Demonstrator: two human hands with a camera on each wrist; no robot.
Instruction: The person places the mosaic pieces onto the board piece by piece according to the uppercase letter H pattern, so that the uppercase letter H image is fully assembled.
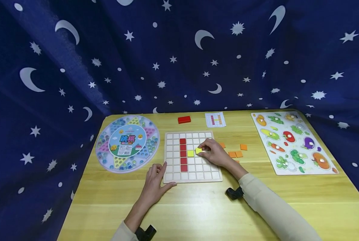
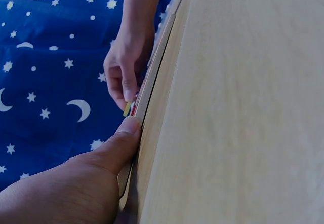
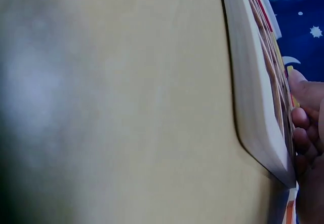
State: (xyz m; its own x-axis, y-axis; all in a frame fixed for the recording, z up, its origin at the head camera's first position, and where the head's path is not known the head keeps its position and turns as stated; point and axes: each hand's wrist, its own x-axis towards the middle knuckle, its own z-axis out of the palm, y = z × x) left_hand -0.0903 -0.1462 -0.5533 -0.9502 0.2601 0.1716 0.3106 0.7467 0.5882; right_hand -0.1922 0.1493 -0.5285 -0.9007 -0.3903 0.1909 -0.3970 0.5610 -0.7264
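Note:
A wooden grid board point(image 1: 171, 177) lies on the table, with a column of red square tiles point(image 1: 183, 153) in it and a yellow tile point(image 1: 190, 153) to the right of that column. Between thumb and fingertips my right hand point(image 1: 213, 152) pinches another yellow square tile point(image 1: 198, 151), tilted over the grid a little right of the first. The left wrist view shows this tile edge-on, close above the board. My left hand point(image 1: 153, 184) rests at the board's lower left corner, thumb point(image 2: 119, 143) extended against the front edge and fingers by the left side.
Several orange tiles point(image 1: 243, 147) lie right of the board, some partly hidden by the right arm. Behind it are red tiles point(image 1: 184, 119) and a pattern card point(image 1: 215, 119). A round marble game point(image 1: 107, 165) stands left; a vegetable puzzle board point(image 1: 290, 147) lies right.

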